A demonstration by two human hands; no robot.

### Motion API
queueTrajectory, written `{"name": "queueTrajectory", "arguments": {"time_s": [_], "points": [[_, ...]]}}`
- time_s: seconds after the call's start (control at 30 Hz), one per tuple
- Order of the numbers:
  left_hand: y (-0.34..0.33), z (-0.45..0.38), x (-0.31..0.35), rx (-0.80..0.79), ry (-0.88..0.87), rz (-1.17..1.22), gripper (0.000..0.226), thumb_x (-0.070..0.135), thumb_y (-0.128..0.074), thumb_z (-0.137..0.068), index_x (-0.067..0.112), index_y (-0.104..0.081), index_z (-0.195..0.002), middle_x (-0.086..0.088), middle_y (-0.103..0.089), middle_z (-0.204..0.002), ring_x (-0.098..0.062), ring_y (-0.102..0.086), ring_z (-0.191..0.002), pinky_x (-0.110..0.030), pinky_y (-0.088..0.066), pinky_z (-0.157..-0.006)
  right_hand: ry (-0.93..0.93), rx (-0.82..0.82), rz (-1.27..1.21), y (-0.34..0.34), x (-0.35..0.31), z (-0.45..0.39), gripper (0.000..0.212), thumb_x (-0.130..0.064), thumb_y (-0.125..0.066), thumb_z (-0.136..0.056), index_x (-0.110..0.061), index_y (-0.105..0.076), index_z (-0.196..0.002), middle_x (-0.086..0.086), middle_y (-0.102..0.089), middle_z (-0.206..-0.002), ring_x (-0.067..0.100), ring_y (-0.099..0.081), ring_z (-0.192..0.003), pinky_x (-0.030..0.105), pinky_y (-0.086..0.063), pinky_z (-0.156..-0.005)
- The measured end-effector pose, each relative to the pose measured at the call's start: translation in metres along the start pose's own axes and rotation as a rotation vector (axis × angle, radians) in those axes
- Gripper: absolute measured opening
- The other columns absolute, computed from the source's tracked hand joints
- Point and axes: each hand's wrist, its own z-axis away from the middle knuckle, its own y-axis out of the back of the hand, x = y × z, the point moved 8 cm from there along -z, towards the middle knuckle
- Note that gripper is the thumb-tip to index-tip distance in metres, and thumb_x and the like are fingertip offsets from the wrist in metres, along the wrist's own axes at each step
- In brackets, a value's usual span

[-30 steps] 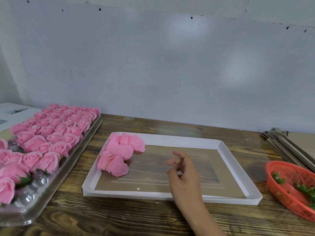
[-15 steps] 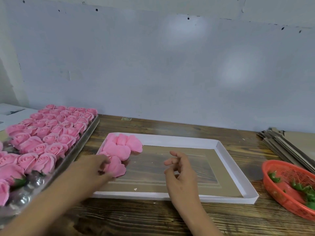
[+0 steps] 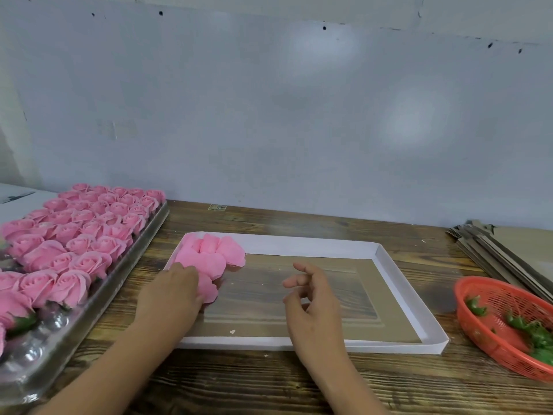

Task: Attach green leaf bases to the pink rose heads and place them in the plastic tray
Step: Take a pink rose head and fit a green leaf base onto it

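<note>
Several loose pink rose heads (image 3: 209, 256) lie bunched in the ten o'clock corner of a shallow white-rimmed box lid (image 3: 398, 283) at table centre. Left hand (image 3: 172, 295) lies over the nearest head of the bunch, fingers bent down onto it; whether it truly grips the bloom I cannot tell, the palm hides the contact. Right hand (image 3: 311, 298) hovers over the lid's middle, at three o'clock of the bunch, holding nothing, fingers loosely curled, index finger pointing toward the roses. Plastic tray (image 3: 89, 298) sits at nine o'clock of the lid, clear and dimpled, packed with rows of finished pink roses (image 3: 86, 229); a few green bases show under blooms at its near end, with some bare cups beside them. Orange mesh basket (image 3: 505, 322) stands at three o'clock, apart from the lid, with green leaf bases (image 3: 526, 327) inside. Stacked cardboard sheets (image 3: 505, 250) lie at two o'clock. All rests on a dark wooden table (image 3: 239, 381) against a pale wall (image 3: 269, 115).
</note>
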Motion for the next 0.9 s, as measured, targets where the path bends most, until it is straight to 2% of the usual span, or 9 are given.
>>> {"name": "queueTrajectory", "arguments": {"time_s": [0.1,0.2,0.27,0.33,0.43,0.5,0.6,0.77,0.9], "points": [[0.005,0.000,-0.001,0.031,-0.013,0.033,0.031,0.041,-0.056,-0.093,0.025,-0.053,-0.119,0.007,-0.051,-0.097,-0.012,-0.050,-0.090,-0.026,-0.044,-0.071,-0.013,-0.001,0.000,0.000,0.000,0.000,0.050,-0.001,-0.053,-0.091,-0.048,-0.048,-0.110,-0.011,-0.065,-0.092,0.003,-0.059,-0.089,0.012,-0.046,-0.071],[0.007,0.004,-0.008,0.046,0.015,0.261,0.053,0.042,-0.067,-0.086,0.027,-0.050,-0.134,0.004,-0.065,-0.112,-0.015,-0.060,-0.098,-0.031,-0.054,-0.080,-0.011,0.001,0.004,0.001,-0.002,0.000,0.051,-0.001,-0.053,-0.091,-0.048,-0.047,-0.110,-0.009,-0.064,-0.093,0.003,-0.058,-0.089,0.012,-0.045,-0.071],[0.008,0.010,-0.012,0.054,0.057,0.558,0.061,0.035,-0.075,-0.083,0.029,-0.051,-0.139,0.006,-0.065,-0.110,-0.014,-0.062,-0.094,-0.032,-0.053,-0.081,-0.027,-0.009,-0.002,0.000,-0.002,0.000,0.049,-0.001,-0.053,-0.091,-0.046,-0.048,-0.110,-0.009,-0.065,-0.093,0.003,-0.058,-0.088,0.012,-0.045,-0.071],[0.007,0.015,-0.011,0.017,0.070,0.915,0.047,0.027,-0.079,-0.081,0.032,-0.060,-0.124,0.010,-0.068,-0.100,-0.012,-0.065,-0.089,-0.029,-0.053,-0.074,-0.060,-0.025,-0.047,-0.002,-0.002,0.000,0.045,-0.001,-0.054,-0.091,-0.043,-0.052,-0.109,-0.010,-0.066,-0.092,0.004,-0.060,-0.086,0.015,-0.047,-0.071],[-0.004,0.024,0.014,-0.170,0.114,1.583,0.036,0.011,-0.081,-0.075,0.025,-0.069,-0.106,-0.002,-0.078,-0.096,-0.019,-0.073,-0.092,-0.026,-0.056,-0.071,-0.162,-0.087,-0.260,-0.007,0.000,-0.002,0.031,-0.004,-0.062,-0.091,-0.029,-0.060,-0.109,-0.003,-0.071,-0.094,0.012,-0.065,-0.082,0.028,-0.055,-0.069],[-0.008,0.030,0.033,-0.256,0.127,1.825,0.043,0.010,-0.078,-0.067,0.014,-0.069,-0.109,-0.007,-0.078,-0.100,-0.024,-0.074,-0.095,-0.028,-0.061,-0.074,-0.231,-0.191,-0.387,-0.017,-0.002,0.000,0.026,-0.010,-0.070,-0.088,-0.022,-0.062,-0.110,0.003,-0.072,-0.099,0.012,-0.068,-0.081,0.026,-0.056,-0.063],[-0.007,0.040,0.057,-0.314,0.035,1.912,0.049,0.013,-0.086,-0.065,0.007,-0.072,-0.112,-0.014,-0.076,-0.109,-0.026,-0.074,-0.101,-0.030,-0.061,-0.081,-0.254,-0.264,-0.426,-0.025,-0.005,0.002,0.031,-0.009,-0.078,-0.081,-0.017,-0.065,-0.108,-0.001,-0.076,-0.094,0.007,-0.069,-0.079,0.023,-0.057,-0.064],[-0.004,0.046,0.068,-0.248,0.017,1.847,0.053,0.034,-0.092,-0.050,0.025,-0.078,-0.100,-0.009,-0.076,-0.111,-0.028,-0.069,-0.112,-0.044,-0.049,-0.102,-0.245,-0.213,-0.492,-0.017,-0.004,-0.001,0.030,-0.008,-0.080,-0.079,-0.014,-0.070,-0.106,0.005,-0.077,-0.090,0.011,-0.069,-0.079,0.026,-0.058,-0.071],[0.002,0.046,0.069,-0.265,-0.054,1.779,0.040,0.021,-0.087,-0.070,0.022,-0.076,-0.109,-0.009,-0.075,-0.114,-0.026,-0.068,-0.113,-0.047,-0.047,-0.107,-0.267,-0.266,-0.557,-0.016,-0.004,0.001,0.038,-0.025,-0.075,-0.076,-0.014,-0.071,-0.112,0.006,-0.076,-0.101,0.013,-0.071,-0.089,0.024,-0.056,-0.072]]}}
